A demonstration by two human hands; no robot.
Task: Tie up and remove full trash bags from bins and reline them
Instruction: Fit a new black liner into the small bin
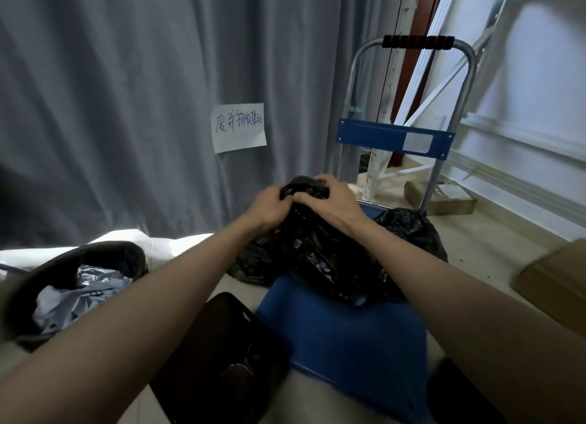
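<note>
Head view is looking down two bare forearms reaching forward. Nearest, at six o'clock, a dark flat panel [218, 354] is lying on the floor beside the blue deck of a platform trolley [348, 338]. At nine o'clock a black-lined bin [63, 274] is sitting with grey plastic wrapping [79, 293] inside, not yet tied off. At centre, the black trash bag [320, 252] is resting on the trolley deck, with a second black bag [412, 230] lying just behind it at two o'clock. The left hand [269, 205] and right hand [333, 198] are pressed together at the bag's gathered neck, fingers curled round the bunched plastic, seemingly working a knot. To do this well, the neck probably wants twisting tight and low before the loop is pulled through, so nothing spills in carrying. Farther off, a handwritten paper sign [239, 127] is hanging on the grey curtain [111, 106] at twelve o'clock, and the trolley handle [418, 41] is rising at one o'clock.
</note>
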